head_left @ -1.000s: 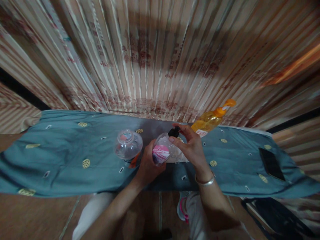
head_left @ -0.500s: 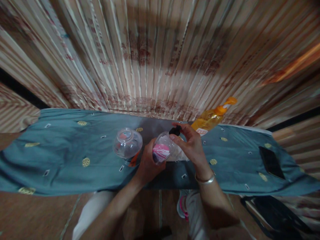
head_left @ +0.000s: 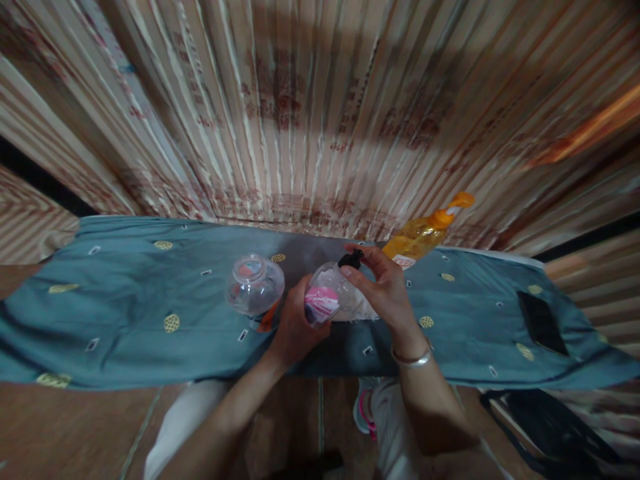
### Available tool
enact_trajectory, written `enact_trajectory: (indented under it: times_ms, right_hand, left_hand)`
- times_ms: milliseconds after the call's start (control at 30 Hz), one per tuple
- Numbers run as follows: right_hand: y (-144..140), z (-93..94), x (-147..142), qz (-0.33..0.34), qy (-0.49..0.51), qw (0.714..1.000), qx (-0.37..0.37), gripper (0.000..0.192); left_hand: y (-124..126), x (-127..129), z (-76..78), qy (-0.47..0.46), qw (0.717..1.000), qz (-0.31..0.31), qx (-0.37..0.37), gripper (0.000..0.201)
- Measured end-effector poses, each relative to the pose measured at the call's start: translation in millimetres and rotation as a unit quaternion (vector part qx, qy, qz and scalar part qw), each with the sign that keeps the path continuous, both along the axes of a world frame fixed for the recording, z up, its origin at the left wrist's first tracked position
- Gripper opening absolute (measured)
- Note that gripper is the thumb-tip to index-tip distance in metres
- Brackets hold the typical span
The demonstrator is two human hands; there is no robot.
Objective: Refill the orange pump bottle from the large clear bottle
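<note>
My left hand (head_left: 295, 325) grips a clear plastic bottle with a pink label (head_left: 324, 299), holding it just above the blue cloth. My right hand (head_left: 383, 288) reaches over the bottle, and its fingertips pinch the black pump cap (head_left: 350, 259) at the bottle's top. A silver bangle sits on my right wrist. A clear round empty bottle (head_left: 254, 285) stands on the cloth just left of my left hand, with something orange beneath its near side.
An orange bottle with an orange cap (head_left: 425, 233) leans behind my right hand. A dark phone (head_left: 541, 323) lies on the blue patterned cloth (head_left: 125, 307) at right. Striped curtains hang behind. A black bag (head_left: 555, 430) sits on the floor at lower right.
My right hand's fingers have shifted slightly on the black cap. The bottle and my left hand stay almost where they were.
</note>
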State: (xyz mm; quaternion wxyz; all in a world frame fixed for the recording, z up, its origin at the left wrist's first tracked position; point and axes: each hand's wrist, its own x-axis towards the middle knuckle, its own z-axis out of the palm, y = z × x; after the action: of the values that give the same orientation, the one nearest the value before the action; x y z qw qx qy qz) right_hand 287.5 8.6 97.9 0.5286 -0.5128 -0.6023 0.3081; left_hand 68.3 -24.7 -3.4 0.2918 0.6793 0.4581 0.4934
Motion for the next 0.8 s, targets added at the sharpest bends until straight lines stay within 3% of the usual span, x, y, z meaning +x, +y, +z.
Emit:
enact_trajectory:
  times_ms: [300,533,800]
  right_hand:
    - [-2,2.8,0,0.047,0.025,0.999,-0.002,0.06]
    - [-2,3.2,-1,-0.025,-0.019,0.999,0.007,0.061]
    - [-5,8.9,3,0.015,0.011,1.0,-0.006,0.057]
  left_hand:
    - [0,-3,2.3,0.005,1.0,-0.004,-0.025,0.092]
    - [0,-3,8.8,0.015,1.0,-0.013,-0.016,0.09]
    - [0,-4,-1.8,0.014,1.0,-0.004,-0.01,0.096]
